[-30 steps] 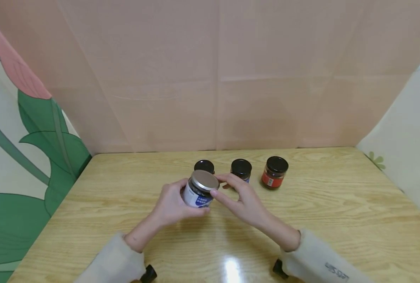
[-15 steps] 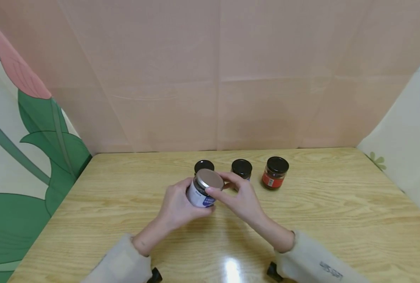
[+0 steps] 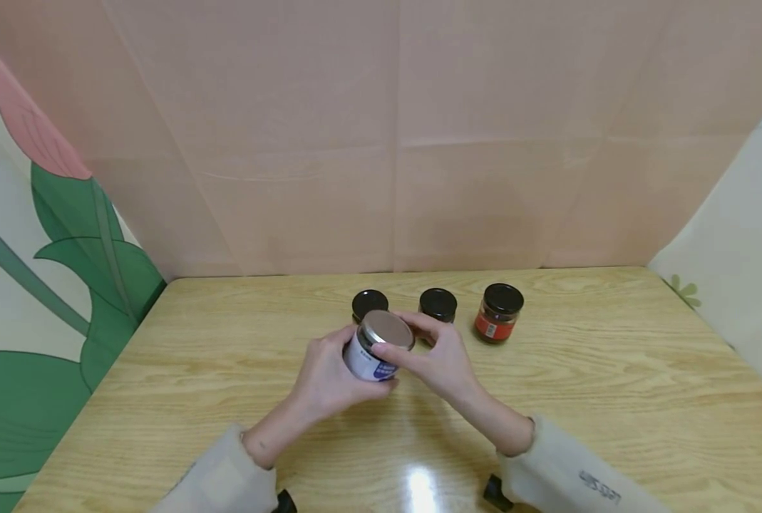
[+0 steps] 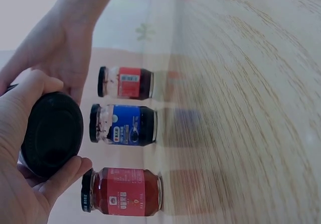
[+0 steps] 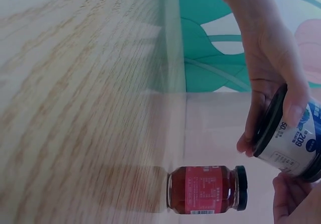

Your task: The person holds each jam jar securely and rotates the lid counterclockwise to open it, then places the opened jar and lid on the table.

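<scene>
At the frame's centre, left hand (image 3: 321,370) grips the tilted jar (image 3: 373,353) while right hand (image 3: 437,356) pinches its silver lid (image 3: 387,329), so body and lid are each held.

Head cam looks down over table (image 3: 611,399); both wrist cams close, tilted sideways, share held jar (image 3: 376,348) w/ head.

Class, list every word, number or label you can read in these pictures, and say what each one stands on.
"209" and "50": on the white-and-blue label of the held jar, right wrist view.
Sleeve print, head view: letters, too blurred to read.
Red-label jar: label text too small to read.
Blue-label jar: print too small to read.
Far red-label jar: unreadable.
</scene>
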A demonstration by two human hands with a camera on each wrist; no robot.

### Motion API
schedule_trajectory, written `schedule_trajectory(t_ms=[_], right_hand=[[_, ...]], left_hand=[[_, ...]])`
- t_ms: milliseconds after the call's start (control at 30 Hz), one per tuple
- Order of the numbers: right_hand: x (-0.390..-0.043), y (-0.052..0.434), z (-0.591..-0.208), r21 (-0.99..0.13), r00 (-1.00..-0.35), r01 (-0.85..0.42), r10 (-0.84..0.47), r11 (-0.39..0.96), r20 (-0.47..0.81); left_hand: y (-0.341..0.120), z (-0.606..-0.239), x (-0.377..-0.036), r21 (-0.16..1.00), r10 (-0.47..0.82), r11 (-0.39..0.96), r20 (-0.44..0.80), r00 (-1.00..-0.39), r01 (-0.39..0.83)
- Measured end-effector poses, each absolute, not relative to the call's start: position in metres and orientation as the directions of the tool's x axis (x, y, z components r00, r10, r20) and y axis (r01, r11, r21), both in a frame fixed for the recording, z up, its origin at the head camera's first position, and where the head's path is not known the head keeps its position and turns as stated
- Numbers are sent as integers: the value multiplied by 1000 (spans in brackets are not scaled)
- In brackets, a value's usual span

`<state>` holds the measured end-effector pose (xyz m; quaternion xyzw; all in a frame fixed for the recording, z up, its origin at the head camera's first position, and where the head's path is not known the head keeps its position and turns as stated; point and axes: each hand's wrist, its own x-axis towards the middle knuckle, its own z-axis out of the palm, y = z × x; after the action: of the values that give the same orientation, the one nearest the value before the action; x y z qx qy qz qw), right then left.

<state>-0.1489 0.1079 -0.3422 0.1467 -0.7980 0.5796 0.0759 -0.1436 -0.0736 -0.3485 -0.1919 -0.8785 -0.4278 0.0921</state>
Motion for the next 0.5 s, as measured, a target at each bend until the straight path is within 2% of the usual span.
schedule_trajectory(t_ms=[500], right_hand=[[-150, 116, -344, -891, -916, -379, -238, 249, 323]], left_hand=[[-76, -351, -145, 758, 331, 472, 321, -887, 450]])
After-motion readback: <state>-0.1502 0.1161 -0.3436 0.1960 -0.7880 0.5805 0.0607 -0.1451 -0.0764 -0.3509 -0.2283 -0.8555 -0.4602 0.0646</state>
